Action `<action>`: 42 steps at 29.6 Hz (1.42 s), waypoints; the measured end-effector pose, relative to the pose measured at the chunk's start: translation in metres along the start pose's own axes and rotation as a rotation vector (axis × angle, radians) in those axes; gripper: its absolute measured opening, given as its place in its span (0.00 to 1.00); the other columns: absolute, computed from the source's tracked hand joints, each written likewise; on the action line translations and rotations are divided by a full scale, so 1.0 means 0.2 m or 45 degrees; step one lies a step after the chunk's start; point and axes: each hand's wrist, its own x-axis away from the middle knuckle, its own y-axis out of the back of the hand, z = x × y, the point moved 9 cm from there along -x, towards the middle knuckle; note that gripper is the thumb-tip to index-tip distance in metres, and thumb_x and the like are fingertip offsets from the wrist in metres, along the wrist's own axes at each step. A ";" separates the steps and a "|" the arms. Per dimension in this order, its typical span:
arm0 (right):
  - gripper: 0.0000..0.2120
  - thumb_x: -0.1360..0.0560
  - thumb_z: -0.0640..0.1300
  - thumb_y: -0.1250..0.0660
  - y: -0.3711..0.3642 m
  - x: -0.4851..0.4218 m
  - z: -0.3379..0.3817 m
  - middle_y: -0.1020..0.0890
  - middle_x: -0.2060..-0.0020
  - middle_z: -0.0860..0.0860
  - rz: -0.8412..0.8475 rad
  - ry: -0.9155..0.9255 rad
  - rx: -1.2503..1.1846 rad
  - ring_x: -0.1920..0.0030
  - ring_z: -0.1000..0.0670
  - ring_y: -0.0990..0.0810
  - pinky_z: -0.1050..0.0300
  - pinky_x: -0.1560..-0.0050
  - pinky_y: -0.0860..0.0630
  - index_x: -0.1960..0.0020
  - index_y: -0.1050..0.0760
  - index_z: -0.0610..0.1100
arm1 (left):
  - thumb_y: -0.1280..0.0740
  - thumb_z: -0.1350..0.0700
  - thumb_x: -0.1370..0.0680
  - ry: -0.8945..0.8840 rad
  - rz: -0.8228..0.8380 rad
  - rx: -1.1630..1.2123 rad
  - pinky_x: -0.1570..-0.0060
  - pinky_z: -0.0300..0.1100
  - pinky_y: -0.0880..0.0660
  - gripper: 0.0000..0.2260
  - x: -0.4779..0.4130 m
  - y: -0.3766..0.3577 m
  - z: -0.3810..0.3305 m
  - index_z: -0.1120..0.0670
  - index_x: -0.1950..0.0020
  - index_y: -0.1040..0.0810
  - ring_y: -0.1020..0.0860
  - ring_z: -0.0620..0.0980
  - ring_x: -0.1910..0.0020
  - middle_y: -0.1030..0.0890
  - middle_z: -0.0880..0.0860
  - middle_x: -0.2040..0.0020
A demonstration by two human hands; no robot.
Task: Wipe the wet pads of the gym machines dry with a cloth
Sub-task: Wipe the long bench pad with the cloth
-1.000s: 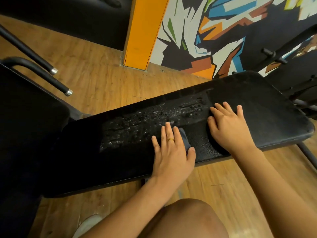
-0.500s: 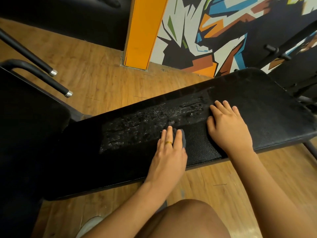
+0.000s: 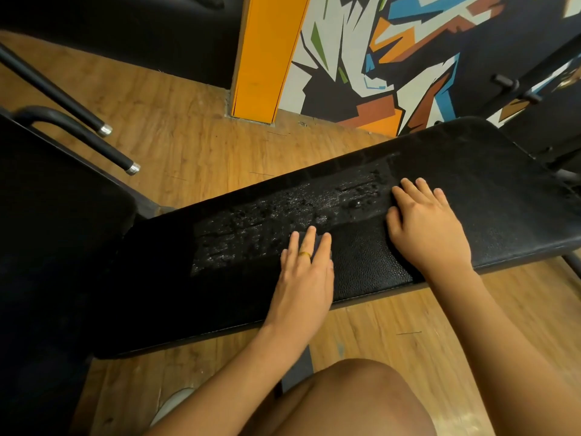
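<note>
Vinyl pad (image 3: 503, 196) looks dry between the hands; water (image 3: 267, 228) lies beyond straight fingers of left hand (image 3: 303, 281), seemingly pressing a cloth (image 3: 317, 245); right hand (image 3: 430, 234) flat.

We are looking through one camera worn on the head, facing forward and steeply down, close above the black pad (image 3: 503, 196), which is crossing the view from near left to far right. Our knee (image 3: 361, 398) is filling the near edge, the painted wall (image 3: 408, 58) the far.

Two hands, left hand (image 3: 303, 278) and right hand (image 3: 430, 228), one wet pad (image 3: 503, 190), one cloth (image 3: 318, 240), two chrome-tipped bars (image 3: 63, 92), one orange pillar (image 3: 267, 58).
</note>
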 end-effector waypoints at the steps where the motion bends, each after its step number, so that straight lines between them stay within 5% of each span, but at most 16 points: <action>1: 0.19 0.18 0.45 0.43 0.00 0.00 0.00 0.26 0.29 0.40 -0.004 0.002 -0.004 0.27 0.38 0.33 0.38 0.26 0.38 0.31 0.27 0.37 | 0.48 0.53 0.13 0.003 -0.002 0.003 0.21 0.58 0.46 0.23 0.01 0.01 0.03 0.53 0.18 0.44 0.54 0.57 0.18 0.47 0.55 0.17; 7: 0.19 0.18 0.45 0.43 0.00 0.00 0.00 0.26 0.29 0.39 -0.007 0.012 0.012 0.27 0.37 0.33 0.39 0.27 0.37 0.32 0.27 0.37 | 0.46 0.55 0.13 0.110 -0.086 0.065 0.22 0.61 0.44 0.22 0.01 0.02 0.05 0.56 0.19 0.40 0.52 0.60 0.18 0.43 0.58 0.18; 15: 0.21 0.18 0.46 0.43 -0.01 0.00 0.00 0.28 0.28 0.38 0.006 0.007 0.000 0.25 0.37 0.35 0.38 0.26 0.39 0.30 0.28 0.37 | 0.46 0.56 0.13 0.000 -0.058 0.034 0.20 0.52 0.46 0.23 0.04 0.02 0.07 0.55 0.18 0.44 0.54 0.55 0.18 0.46 0.56 0.17; 22: 0.20 0.18 0.47 0.44 -0.01 -0.01 0.00 0.27 0.29 0.39 0.000 0.018 0.033 0.27 0.37 0.33 0.38 0.28 0.37 0.31 0.27 0.37 | 0.46 0.55 0.14 0.258 -0.174 0.075 0.21 0.55 0.44 0.21 0.09 0.07 0.23 0.57 0.20 0.38 0.49 0.55 0.18 0.41 0.56 0.19; 27: 0.24 0.18 0.50 0.51 -0.02 -0.01 0.01 0.26 0.30 0.40 0.032 0.027 0.045 0.29 0.38 0.32 0.39 0.30 0.35 0.33 0.28 0.38 | 0.48 0.55 0.14 0.083 -0.131 0.072 0.22 0.54 0.43 0.22 0.01 0.00 0.01 0.57 0.20 0.39 0.48 0.58 0.18 0.41 0.58 0.19; 31: 0.22 0.17 0.49 0.46 -0.01 0.00 0.00 0.28 0.28 0.40 0.035 0.015 0.047 0.26 0.38 0.34 0.39 0.26 0.38 0.29 0.29 0.38 | 0.43 0.62 0.15 0.062 -0.114 -0.021 0.25 0.44 0.51 0.25 0.08 0.04 0.14 0.54 0.18 0.44 0.53 0.53 0.18 0.46 0.54 0.17; 36: 0.26 0.18 0.52 0.50 -0.02 0.00 0.01 0.27 0.29 0.40 0.036 0.018 0.068 0.27 0.37 0.34 0.39 0.28 0.37 0.30 0.28 0.38 | 0.42 0.60 0.15 0.342 -0.175 -0.058 0.25 0.55 0.37 0.21 0.20 0.16 0.54 0.57 0.21 0.34 0.41 0.57 0.20 0.36 0.57 0.21; 42: 0.25 0.18 0.53 0.49 -0.02 0.00 0.00 0.27 0.28 0.40 0.047 0.014 0.091 0.26 0.37 0.34 0.38 0.28 0.37 0.29 0.29 0.39 | 0.46 0.56 0.14 0.322 -0.174 0.054 0.23 0.51 0.44 0.21 0.13 0.13 0.42 0.56 0.20 0.37 0.47 0.53 0.18 0.40 0.55 0.19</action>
